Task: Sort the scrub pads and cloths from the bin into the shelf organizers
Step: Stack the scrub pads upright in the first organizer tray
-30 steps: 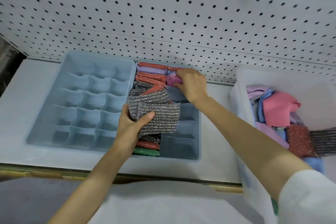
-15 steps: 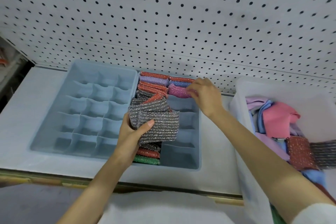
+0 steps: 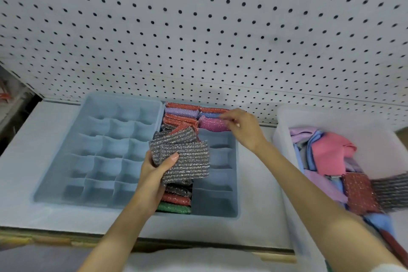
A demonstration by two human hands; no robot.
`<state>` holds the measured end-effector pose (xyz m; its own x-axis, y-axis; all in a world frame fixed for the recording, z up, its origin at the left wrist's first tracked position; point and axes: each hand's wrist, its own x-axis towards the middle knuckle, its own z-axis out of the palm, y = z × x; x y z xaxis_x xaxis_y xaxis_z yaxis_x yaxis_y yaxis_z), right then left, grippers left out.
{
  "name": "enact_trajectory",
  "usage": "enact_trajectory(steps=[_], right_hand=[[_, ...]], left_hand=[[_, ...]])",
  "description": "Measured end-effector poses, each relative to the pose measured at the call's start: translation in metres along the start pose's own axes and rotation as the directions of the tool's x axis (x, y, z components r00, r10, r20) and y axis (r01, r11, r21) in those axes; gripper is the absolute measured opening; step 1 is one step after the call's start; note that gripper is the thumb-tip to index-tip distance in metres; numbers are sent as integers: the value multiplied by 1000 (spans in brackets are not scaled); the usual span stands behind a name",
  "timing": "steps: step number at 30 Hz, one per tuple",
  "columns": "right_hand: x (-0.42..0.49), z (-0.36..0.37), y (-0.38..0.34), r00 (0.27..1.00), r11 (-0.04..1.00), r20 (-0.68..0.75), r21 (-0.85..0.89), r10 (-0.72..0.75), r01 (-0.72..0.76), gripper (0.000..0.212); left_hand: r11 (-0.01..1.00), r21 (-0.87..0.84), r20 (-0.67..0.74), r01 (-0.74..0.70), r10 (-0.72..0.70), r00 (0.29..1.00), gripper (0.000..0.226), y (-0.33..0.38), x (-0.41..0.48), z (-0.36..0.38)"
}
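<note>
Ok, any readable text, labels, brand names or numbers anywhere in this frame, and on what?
None: no text shows on the pegboard, the blue organizers, the clear bin, the scrub pads in the left hand, or the pink pad at the right hand.

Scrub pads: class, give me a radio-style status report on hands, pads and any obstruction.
Left hand grips grey pads. Right hand fingers on pink pad in organizer. Bin holds more cloths. Nothing blocking.

White pegboard (image 3: 220, 28) with dark holes stands behind a pale shelf surface (image 3: 258, 223)
</note>
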<state>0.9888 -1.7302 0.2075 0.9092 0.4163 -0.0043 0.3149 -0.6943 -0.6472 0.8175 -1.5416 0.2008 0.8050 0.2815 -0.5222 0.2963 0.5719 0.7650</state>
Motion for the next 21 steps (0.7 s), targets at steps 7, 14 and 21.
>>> enact_trajectory(steps=[7, 14, 21], right_hand=[[-67, 12, -69, 969, 867, 238, 468, 65, -173, 45], [-75, 21, -61, 961, 873, 277, 467, 10, -144, 32], [-36, -11, -14, 999, 995, -26, 92, 41, -39, 49]], left_hand=[[995, 21, 20, -98, 97, 995, 65, 10, -7, 16], [989, 68, -82, -134, 139, 987, 46, 23, -19, 12], [987, 43, -211, -152, 158, 965, 30, 26, -17, -11]])
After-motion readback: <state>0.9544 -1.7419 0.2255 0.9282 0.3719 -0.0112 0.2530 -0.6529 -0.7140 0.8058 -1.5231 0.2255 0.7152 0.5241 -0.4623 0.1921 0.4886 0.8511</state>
